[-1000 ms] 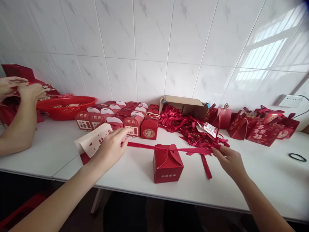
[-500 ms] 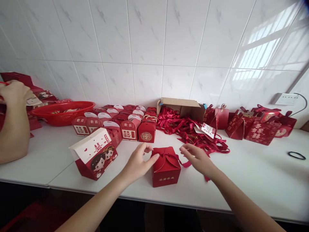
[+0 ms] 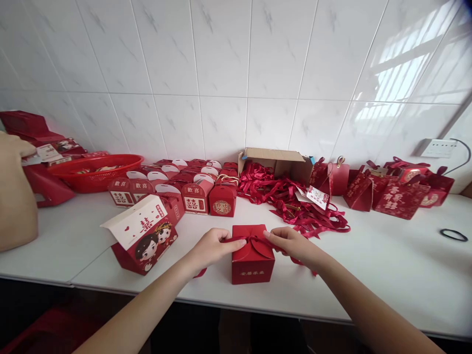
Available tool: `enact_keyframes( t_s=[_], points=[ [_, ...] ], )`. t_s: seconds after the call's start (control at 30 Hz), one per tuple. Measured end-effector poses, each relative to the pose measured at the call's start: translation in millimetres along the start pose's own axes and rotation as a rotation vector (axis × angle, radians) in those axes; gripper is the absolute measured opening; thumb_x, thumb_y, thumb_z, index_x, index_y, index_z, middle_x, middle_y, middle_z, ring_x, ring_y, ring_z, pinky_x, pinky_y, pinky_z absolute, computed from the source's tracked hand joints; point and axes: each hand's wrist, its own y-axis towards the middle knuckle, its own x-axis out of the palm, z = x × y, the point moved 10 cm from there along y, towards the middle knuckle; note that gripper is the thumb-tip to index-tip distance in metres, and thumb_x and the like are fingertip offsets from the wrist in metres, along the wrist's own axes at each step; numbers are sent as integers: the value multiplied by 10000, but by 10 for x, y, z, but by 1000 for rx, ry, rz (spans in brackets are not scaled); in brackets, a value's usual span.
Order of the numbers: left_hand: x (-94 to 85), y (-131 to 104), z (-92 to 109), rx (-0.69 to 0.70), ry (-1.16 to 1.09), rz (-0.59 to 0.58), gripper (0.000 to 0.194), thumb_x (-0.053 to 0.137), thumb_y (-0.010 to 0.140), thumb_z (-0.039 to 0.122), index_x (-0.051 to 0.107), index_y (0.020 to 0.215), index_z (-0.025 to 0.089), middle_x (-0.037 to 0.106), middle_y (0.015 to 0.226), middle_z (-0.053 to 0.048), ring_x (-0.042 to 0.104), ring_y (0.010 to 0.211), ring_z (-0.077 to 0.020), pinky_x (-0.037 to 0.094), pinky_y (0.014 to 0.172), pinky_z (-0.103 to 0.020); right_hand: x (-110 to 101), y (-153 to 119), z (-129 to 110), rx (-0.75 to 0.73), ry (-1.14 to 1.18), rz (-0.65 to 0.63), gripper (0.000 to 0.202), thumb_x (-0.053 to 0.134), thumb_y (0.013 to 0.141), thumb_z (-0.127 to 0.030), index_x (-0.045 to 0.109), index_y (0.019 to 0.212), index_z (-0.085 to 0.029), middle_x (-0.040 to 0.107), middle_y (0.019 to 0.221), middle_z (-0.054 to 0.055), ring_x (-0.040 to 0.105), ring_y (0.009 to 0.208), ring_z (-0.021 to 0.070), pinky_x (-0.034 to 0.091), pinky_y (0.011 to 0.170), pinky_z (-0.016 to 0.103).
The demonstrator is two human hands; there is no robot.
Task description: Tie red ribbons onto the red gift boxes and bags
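A small red gift box (image 3: 252,268) with gold lettering stands upright near the table's front edge, its flaps folded over the top. A red ribbon (image 3: 254,239) crosses the top and meets in the middle. At the box's left side, my left hand (image 3: 217,244) pinches one end of the ribbon, and a tail shows below that wrist. From the right, my right hand (image 3: 289,242) grips the other end, with its tail trailing on the table. To the left is a larger red and white box (image 3: 147,236) with two cartoon figures.
Rows of small red boxes (image 3: 197,196) stand behind. A carton (image 3: 276,156) spills tangled red ribbons (image 3: 295,206). Red gift bags (image 3: 401,199) line the right, near a black ring (image 3: 453,235). A red basket (image 3: 99,169) and another person's arm (image 3: 16,191) are at left.
Both hands have closed on the ribbon ends and draw them apart over the box. The other person's arm has shifted left, and a red box there has come into view.
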Motion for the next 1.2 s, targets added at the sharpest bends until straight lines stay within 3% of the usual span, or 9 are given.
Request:
enact_keyframes(
  t_s=[0.17, 0.33, 0.53, 0.63, 0.7, 0.8, 0.93, 1.03, 1.2],
  points=[
    [-130, -35, 35, 30, 77, 148, 474, 701, 646, 561, 406, 574, 197, 423, 568, 56, 397, 554, -118, 261, 531, -240, -65, 26, -41, -153, 72, -25, 457, 648, 741, -602, 474, 626, -195, 351, 592, -55, 275, 544, 86, 203, 482, 232],
    [-231, -63, 5, 39, 155, 258, 547, 697, 598, 624, 338, 539, 215, 354, 533, 62, 335, 529, -113, 211, 513, -242, -176, 63, 107, -138, 31, -16, 470, 648, 740, -613, 452, 636, -199, 303, 584, -66, 213, 509, 74, 142, 450, 225],
    [-236, -60, -39, 54, 214, 254, 567, 667, 613, 663, 328, 515, 219, 315, 510, 63, 333, 515, -119, 202, 505, -250, -183, 68, 131, -124, 60, -29, 480, 680, 713, -612, 465, 616, -193, 341, 566, -65, 242, 492, 70, 169, 442, 225],
    [-244, -54, -24, 75, 228, 216, 517, 660, 638, 653, 395, 579, 213, 383, 558, 57, 393, 540, -135, 258, 523, -254, -121, 3, 91, -115, 173, -107, 461, 647, 770, -583, 483, 607, -184, 418, 544, -50, 324, 509, 81, 253, 487, 236],
    [-318, -91, 98, 145, 263, 277, 453, 666, 664, 619, 466, 709, 215, 504, 687, 29, 496, 652, -176, 352, 598, -273, -101, -66, 6, -134, 292, -156, 423, 645, 799, -537, 516, 622, -175, 487, 573, -30, 409, 545, 91, 332, 550, 244],
    [-359, -224, 467, 363, 353, 418, 370, 679, 715, 509, 483, 853, 227, 585, 935, -31, 554, 922, -239, 414, 811, -350, -131, -159, -189, -183, 451, -168, 319, 699, 782, -450, 590, 675, -170, 554, 657, -6, 507, 631, 112, 418, 661, 264],
    [1, -276, 851, 571, 491, 361, 353, 713, 710, 390, 474, 920, 238, 595, 978, -40, 558, 961, -255, 391, 881, -417, -154, -211, -437, -221, 554, -129, 225, 738, 755, -385, 658, 747, -175, 588, 690, 1, 544, 661, 119, 464, 724, 276],
    [110, -267, 985, 624, 553, 461, 262, 650, 762, 307, 440, 902, 236, 596, 936, -35, 576, 942, -258, 380, 859, -428, -155, -242, -559, -257, 553, -115, 220, 741, 750, -390, 686, 768, -177, 608, 708, 12, 557, 678, 124, 480, 745, 283],
    [-56, -303, 1014, 642, 506, 673, 238, 609, 763, 240, 406, 885, 237, 587, 902, -34, 590, 915, -250, 390, 843, -409, -307, -265, -470, -253, 313, 63, 282, 724, 750, -449, 702, 844, -184, 605, 651, -8, 553, 640, 122, 451, 691, 282]
  ],
)
